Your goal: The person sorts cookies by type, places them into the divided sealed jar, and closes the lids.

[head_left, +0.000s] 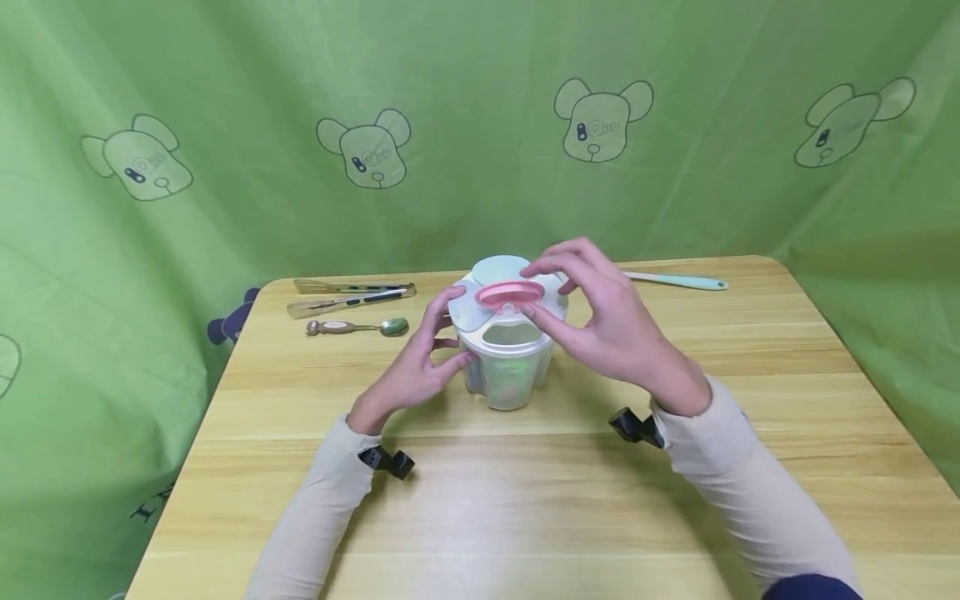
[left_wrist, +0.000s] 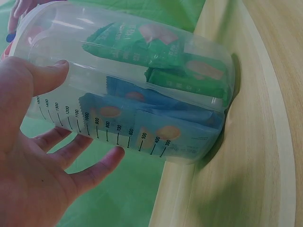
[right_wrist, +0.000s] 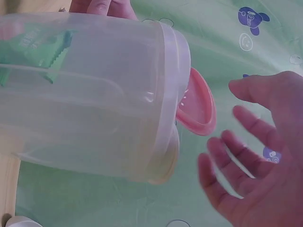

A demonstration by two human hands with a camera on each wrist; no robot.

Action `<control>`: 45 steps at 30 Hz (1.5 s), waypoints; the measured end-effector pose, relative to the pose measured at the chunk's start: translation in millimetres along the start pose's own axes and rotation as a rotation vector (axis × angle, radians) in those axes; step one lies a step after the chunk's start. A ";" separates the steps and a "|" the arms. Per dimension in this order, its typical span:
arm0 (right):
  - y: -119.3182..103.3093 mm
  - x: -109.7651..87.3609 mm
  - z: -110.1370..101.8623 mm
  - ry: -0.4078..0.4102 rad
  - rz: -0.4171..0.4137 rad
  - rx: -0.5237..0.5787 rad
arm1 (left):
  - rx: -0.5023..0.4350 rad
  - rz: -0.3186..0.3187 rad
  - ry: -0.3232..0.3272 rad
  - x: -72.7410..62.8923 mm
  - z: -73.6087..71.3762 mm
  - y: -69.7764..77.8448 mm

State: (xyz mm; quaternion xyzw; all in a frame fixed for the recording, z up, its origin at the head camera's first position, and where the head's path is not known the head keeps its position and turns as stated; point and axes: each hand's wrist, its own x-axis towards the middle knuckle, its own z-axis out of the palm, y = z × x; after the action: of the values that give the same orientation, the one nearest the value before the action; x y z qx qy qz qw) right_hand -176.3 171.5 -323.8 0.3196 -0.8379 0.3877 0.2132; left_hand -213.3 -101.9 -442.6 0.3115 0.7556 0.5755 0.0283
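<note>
A clear plastic canister (head_left: 510, 379) with several compartments and a white lid (head_left: 471, 312) stands upright on the table. My left hand (head_left: 415, 367) holds its side, thumb toward the front and fingers around the far side. One pink lid flap (head_left: 510, 293) is tilted up, leaving an opening in front of it. Around this flap hovers my right hand (head_left: 615, 325), fingers spread; the right wrist view shows a gap between its fingertips and the flap (right_wrist: 199, 104). Green snack packets (left_wrist: 135, 45) and blue snack packets (left_wrist: 156, 127) lie in separate compartments.
Metal tongs (head_left: 352, 302) and a spoon (head_left: 393, 327) with a brown handle lie left of the canister. Behind my right hand is a utensil with a light blue handle (head_left: 686, 282). A green curtain (head_left: 480, 125) hangs beyond the wooden table (head_left: 480, 517).
</note>
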 end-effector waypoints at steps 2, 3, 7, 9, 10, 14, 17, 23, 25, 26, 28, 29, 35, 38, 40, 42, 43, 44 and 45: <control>1.7 2.9 3.2 -0.044 0.027 -0.005 | 0.002 0.000 0.002 0.0 -0.1 -0.3; 2.7 4.0 4.8 -0.063 0.032 -0.006 | 0.002 0.001 0.001 0.0 -0.1 -0.2; 6.1 5.5 10.2 -0.095 0.013 -0.014 | 0.007 -0.001 -0.005 -0.1 0.2 -0.8; 6.4 4.4 11.5 -0.087 -0.009 -0.024 | 0.011 -0.001 -0.005 0.0 0.3 -1.0; 6.1 3.6 11.9 -0.082 -0.018 -0.027 | 0.010 -0.001 -0.004 0.0 0.2 -1.1; 4.5 -2.3 13.8 -0.061 -0.064 -0.026 | 0.006 0.001 0.002 -0.2 -0.4 -0.6; 3.8 -9.2 16.9 -0.047 -0.112 -0.031 | 0.005 0.000 0.006 -0.8 -0.9 -0.6; 4.6 -24.8 23.5 -0.019 -0.189 -0.085 | 0.009 -0.003 0.006 -1.5 -0.7 -0.4; 5.0 -28.8 24.7 -0.015 -0.201 -0.102 | 0.011 0.003 0.004 -1.0 -0.4 -0.4; 5.2 -30.3 25.0 -0.013 -0.205 -0.106 | 0.013 0.006 0.004 -0.8 -0.3 -0.4; 5.6 -32.7 25.6 -0.011 -0.214 -0.115 | 0.017 0.010 0.004 -0.5 -0.1 -0.6; 5.8 -33.5 25.6 -0.011 -0.219 -0.117 | 0.020 0.011 0.003 -0.2 0.0 -0.5; 8.4 -34.2 26.1 0.007 -0.288 -0.134 | 0.015 0.012 0.005 0.0 1.7 -0.2; 9.8 -34.1 27.4 0.016 -0.313 -0.146 | 0.024 0.014 0.004 0.5 0.7 0.1; 10.5 -34.8 28.7 0.019 -0.312 -0.153 | 0.028 0.014 0.004 0.7 -0.5 0.1; 11.6 -36.1 30.6 0.028 -0.321 -0.164 | 0.029 0.015 0.003 0.5 -1.0 0.3; 11.9 -37.1 31.5 0.031 -0.318 -0.164 | 0.028 0.016 0.001 0.4 -1.1 0.1; 12.4 -38.3 32.5 0.034 -0.314 -0.161 | 0.026 0.013 0.001 0.1 -0.8 -0.4; 13.1 -39.5 33.8 0.040 -0.310 -0.152 | 0.022 0.010 0.000 -0.2 -0.2 -1.2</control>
State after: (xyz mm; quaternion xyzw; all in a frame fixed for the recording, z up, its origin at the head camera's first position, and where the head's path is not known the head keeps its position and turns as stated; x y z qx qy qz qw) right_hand -161.3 165.9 -375.0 0.4199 -0.8012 0.2919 0.3108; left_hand -213.7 -102.4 -443.7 0.3155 0.7604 0.5672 0.0222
